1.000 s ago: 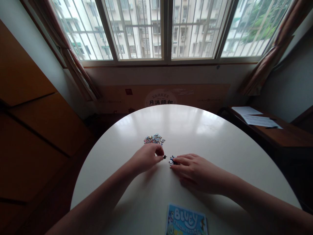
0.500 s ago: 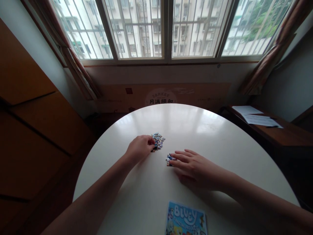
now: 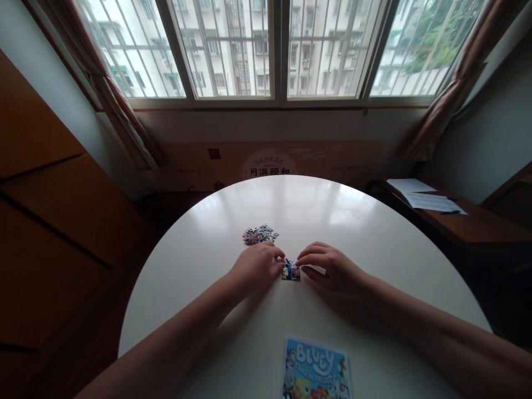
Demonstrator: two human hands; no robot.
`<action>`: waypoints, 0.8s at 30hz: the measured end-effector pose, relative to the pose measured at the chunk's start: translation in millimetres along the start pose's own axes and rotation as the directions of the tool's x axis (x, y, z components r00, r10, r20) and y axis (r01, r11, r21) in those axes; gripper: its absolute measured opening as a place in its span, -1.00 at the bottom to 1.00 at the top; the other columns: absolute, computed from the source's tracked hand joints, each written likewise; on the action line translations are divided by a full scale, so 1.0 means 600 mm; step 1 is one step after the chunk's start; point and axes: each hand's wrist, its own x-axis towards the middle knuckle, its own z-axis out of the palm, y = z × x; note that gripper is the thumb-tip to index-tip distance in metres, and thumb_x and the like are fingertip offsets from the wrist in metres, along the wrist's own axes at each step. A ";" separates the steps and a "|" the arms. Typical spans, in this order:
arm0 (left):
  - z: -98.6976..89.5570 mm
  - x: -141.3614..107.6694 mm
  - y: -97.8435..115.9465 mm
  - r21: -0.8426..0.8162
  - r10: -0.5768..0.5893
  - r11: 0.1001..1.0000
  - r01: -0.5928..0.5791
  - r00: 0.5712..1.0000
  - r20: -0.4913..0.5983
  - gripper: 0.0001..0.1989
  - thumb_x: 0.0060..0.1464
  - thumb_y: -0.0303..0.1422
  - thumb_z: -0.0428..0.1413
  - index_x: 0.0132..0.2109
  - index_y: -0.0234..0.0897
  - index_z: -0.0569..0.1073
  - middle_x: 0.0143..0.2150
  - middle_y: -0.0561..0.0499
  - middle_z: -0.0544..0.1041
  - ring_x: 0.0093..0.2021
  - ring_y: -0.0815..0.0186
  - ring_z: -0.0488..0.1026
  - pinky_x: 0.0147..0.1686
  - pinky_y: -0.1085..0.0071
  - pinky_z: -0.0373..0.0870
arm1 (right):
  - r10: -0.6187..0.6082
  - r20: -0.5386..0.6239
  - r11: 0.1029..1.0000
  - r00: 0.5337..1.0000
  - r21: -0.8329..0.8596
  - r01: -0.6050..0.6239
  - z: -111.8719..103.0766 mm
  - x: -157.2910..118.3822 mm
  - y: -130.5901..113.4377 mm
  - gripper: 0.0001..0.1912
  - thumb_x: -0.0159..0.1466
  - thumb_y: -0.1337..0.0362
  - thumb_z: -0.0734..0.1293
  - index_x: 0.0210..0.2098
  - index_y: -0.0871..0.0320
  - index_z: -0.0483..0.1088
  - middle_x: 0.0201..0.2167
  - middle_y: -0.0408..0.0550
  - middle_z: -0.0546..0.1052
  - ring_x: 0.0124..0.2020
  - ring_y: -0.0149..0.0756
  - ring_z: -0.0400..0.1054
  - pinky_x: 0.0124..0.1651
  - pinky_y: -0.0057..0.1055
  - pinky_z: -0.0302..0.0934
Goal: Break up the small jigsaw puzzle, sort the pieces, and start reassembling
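A small joined block of jigsaw pieces (image 3: pixel 292 271) lies on the white table, dark blue, white and purple. My left hand (image 3: pixel 260 266) is at its upper left edge, thumb and fingers closed on a jigsaw piece mostly hidden by the fingertips. At the block's right side is my right hand (image 3: pixel 330 266), fingers bent and apart from the thumb, fingertips touching or very near the edge; I see nothing held in it. Just behind my left hand lies a pile of loose jigsaw pieces (image 3: pixel 260 234).
A blue Bluey picture card or booklet (image 3: pixel 316 370) lies on the round white table (image 3: pixel 199 221) near its front. Papers (image 3: pixel 432 200) and a pen lie on a brown desk at the right. A long printed box (image 3: pixel 187 158) stands below the window, beyond the table.
My left hand has moved right and nearer, from the loose pile to the joined block, uncovering the pile. My right hand has drawn back to the block's right side, uncovering more of it.
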 end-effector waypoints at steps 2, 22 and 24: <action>0.002 0.001 -0.001 0.003 0.002 1.000 -0.002 1.000 -0.005 -0.76 0.15 -0.28 0.12 -0.11 -0.17 0.64 -0.09 -0.06 0.58 -0.13 0.16 0.52 -0.15 0.30 0.39 | 0.040 -0.044 0.999 0.998 0.020 -0.039 0.009 0.000 0.003 -0.80 0.35 0.34 0.29 -0.12 0.10 0.55 -0.18 0.00 0.59 -0.16 -0.27 0.45 -0.07 -0.27 0.37; 0.015 0.010 -0.015 -0.178 -0.072 0.982 0.058 0.995 -0.072 -0.83 -0.01 -0.34 0.19 -0.23 -0.21 0.61 -0.20 -0.02 0.61 -0.22 0.18 0.52 -0.26 0.35 0.39 | 0.383 -0.061 0.918 0.922 0.134 -0.372 0.029 0.033 0.033 -0.74 0.36 0.21 0.29 -0.23 0.18 0.61 -0.20 0.06 0.62 -0.15 -0.22 0.49 -0.03 -0.27 0.34; 0.016 0.011 -0.019 -0.190 -0.068 0.980 0.051 0.994 -0.083 -0.85 0.01 -0.33 0.19 -0.25 -0.21 0.60 -0.21 0.00 0.62 -0.23 0.19 0.52 -0.28 0.35 0.38 | 0.345 -0.043 0.933 0.938 0.130 -0.337 0.027 0.030 0.028 -0.76 0.35 0.19 0.32 -0.23 0.15 0.61 -0.18 0.05 0.62 -0.12 -0.22 0.49 -0.01 -0.26 0.34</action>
